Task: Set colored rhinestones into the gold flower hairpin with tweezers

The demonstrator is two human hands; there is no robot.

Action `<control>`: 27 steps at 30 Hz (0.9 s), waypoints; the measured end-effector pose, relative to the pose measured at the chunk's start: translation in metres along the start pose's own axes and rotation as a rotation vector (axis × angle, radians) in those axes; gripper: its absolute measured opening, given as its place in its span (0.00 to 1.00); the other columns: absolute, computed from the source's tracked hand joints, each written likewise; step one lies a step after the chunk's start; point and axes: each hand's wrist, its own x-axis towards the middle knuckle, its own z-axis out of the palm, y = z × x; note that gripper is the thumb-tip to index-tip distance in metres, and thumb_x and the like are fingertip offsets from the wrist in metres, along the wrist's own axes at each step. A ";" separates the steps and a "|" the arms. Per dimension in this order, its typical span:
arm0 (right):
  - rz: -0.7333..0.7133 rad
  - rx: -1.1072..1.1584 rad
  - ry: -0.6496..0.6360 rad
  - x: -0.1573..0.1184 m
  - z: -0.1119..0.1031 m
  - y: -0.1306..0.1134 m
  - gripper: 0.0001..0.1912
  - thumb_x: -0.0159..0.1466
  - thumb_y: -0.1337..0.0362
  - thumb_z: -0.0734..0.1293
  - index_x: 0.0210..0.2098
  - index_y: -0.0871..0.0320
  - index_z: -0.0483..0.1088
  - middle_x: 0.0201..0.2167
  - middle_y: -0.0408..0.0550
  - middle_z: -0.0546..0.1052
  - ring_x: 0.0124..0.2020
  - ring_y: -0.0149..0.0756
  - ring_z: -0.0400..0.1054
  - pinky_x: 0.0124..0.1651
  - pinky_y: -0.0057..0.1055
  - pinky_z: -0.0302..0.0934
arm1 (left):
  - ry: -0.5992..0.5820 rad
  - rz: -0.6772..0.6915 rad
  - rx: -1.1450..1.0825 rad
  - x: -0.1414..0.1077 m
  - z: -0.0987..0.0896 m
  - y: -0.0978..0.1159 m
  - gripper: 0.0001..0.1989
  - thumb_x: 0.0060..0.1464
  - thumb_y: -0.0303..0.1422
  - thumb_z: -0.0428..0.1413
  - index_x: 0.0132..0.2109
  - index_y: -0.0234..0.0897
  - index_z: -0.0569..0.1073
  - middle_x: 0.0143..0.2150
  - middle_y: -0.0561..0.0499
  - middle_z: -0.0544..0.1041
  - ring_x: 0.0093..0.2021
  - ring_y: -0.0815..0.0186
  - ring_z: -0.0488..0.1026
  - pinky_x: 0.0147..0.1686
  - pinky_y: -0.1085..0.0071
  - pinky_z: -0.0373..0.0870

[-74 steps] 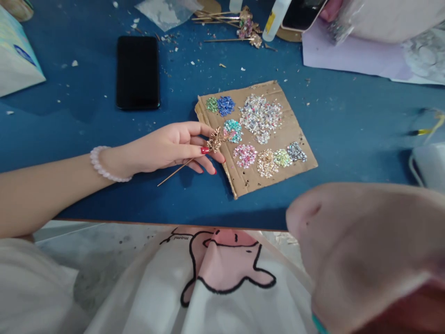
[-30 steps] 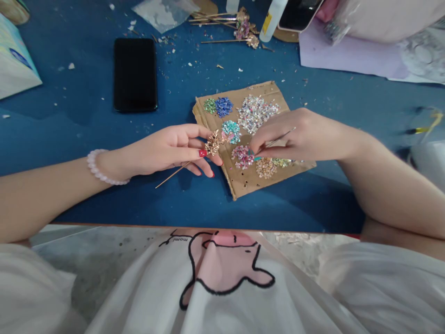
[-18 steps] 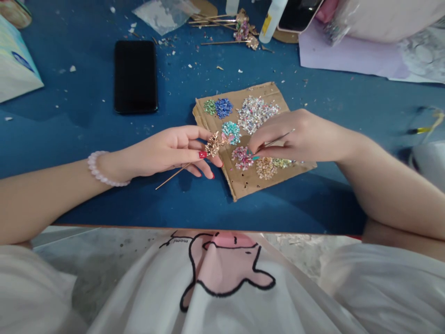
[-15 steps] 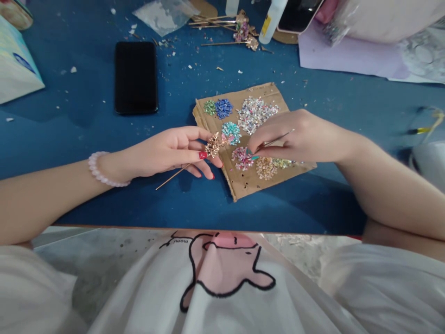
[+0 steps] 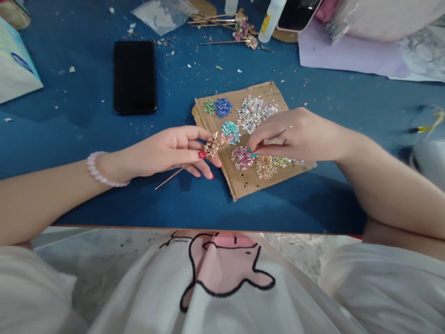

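Note:
My left hand (image 5: 174, 150) pinches a gold hairpin (image 5: 212, 144) just below its leafy metal flower head, and the thin pin slants down to the left. A small pink patch shows on the head's right side. In my right hand (image 5: 302, 134) is a thin metal tool (image 5: 283, 132), with its tip hidden by the fingers; something teal shows at the fingertips. These fingertips are at the pink bead pile (image 5: 241, 158) on a cardboard piece (image 5: 243, 188). Around it lie turquoise beads (image 5: 230, 132), a large silvery pile (image 5: 255, 113), blue beads (image 5: 223, 107) and peach beads (image 5: 266, 168).
A black phone-like device (image 5: 135, 76) lies on the blue table, left of the cardboard. Several finished hairpins (image 5: 243, 31), a clear plastic bag (image 5: 163, 16) and a bottle (image 5: 272, 21) are at the back. At left stands a tissue pack (image 5: 19, 65); purple paper (image 5: 347, 55) lies back right.
Both hands keep almost the same place. The tool's upper end has tipped slightly to the left in my right hand; the whole view has shifted a little.

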 end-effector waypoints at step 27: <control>-0.014 -0.061 -0.022 -0.003 -0.003 0.001 0.12 0.78 0.60 0.62 0.45 0.53 0.78 0.39 0.46 0.84 0.39 0.37 0.78 0.43 0.36 0.66 | -0.005 0.017 0.060 0.000 0.000 0.002 0.18 0.66 0.34 0.61 0.60 0.42 0.72 0.47 0.50 0.87 0.37 0.64 0.88 0.38 0.72 0.84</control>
